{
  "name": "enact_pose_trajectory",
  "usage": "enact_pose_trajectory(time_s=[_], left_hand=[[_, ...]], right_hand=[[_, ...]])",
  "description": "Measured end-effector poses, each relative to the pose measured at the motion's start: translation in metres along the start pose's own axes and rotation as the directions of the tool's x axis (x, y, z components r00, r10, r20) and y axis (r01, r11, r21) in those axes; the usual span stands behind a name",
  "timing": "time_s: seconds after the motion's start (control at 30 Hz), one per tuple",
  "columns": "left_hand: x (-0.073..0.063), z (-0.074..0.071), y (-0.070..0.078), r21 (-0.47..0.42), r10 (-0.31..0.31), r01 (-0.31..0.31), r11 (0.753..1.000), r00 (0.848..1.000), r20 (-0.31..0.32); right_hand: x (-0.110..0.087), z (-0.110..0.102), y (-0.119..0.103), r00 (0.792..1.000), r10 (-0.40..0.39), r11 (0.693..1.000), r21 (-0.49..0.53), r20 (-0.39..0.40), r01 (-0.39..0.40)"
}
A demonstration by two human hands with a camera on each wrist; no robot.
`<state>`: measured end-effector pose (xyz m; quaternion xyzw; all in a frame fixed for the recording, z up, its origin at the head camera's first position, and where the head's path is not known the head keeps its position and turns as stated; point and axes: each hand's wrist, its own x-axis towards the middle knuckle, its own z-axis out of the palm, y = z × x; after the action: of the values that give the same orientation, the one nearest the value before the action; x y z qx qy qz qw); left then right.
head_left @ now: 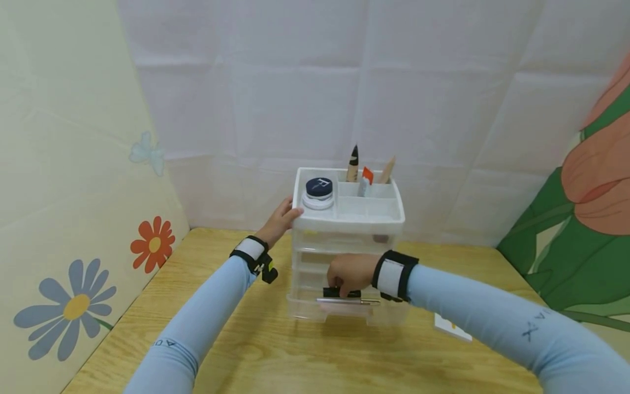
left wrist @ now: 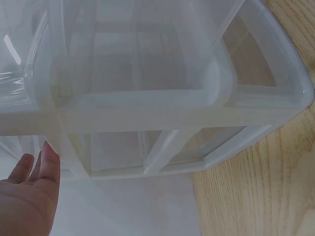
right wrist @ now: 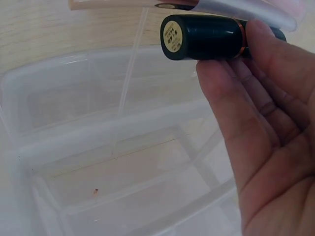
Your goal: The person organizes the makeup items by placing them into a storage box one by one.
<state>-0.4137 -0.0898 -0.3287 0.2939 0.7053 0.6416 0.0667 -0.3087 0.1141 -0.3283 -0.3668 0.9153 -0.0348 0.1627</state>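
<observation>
A white plastic drawer unit [head_left: 350, 220] with see-through drawers stands on the table. My left hand [head_left: 280, 221] rests at its upper left side, fingertips [left wrist: 50, 160] at the side frame in the left wrist view. My right hand [head_left: 351, 273] pinches a short black lipstick tube [right wrist: 206, 38] with a gold label on its end, between thumb and fingers. The tube is above the front of a low drawer [right wrist: 64, 142], which shows in the right wrist view. Close beside the tube is a slim silver pen-like stick [head_left: 348, 301] with a gold section.
In the unit's top tray, a round jar with a dark lid [head_left: 319, 187] sits at the left. A black-tipped beige tube [head_left: 353, 167], an orange-capped tube [head_left: 366, 180] and a pale wooden-coloured stick [head_left: 387, 171] stand in compartments. A white flat item [head_left: 451, 327] lies right.
</observation>
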Motion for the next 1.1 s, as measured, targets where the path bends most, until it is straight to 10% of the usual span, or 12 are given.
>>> enact_pose_trajectory(time_s=[0.7, 1.1], left_hand=[[0.000, 0.000, -0.001, -0.029, 0.017, -0.017, 0.999, 1.000, 0.012], [0.000, -0.001, 0.000, -0.026, 0.004, -0.004, 1.000, 1.000, 0.010]], right_hand=[[-0.010, -0.015, 0.002, 1.000, 0.011, 1.000, 0.023, -0.011, -0.010], [-0.063, -0.055, 0.010, 0.988, 0.025, 0.998, 0.069, -0.151, -0.015]])
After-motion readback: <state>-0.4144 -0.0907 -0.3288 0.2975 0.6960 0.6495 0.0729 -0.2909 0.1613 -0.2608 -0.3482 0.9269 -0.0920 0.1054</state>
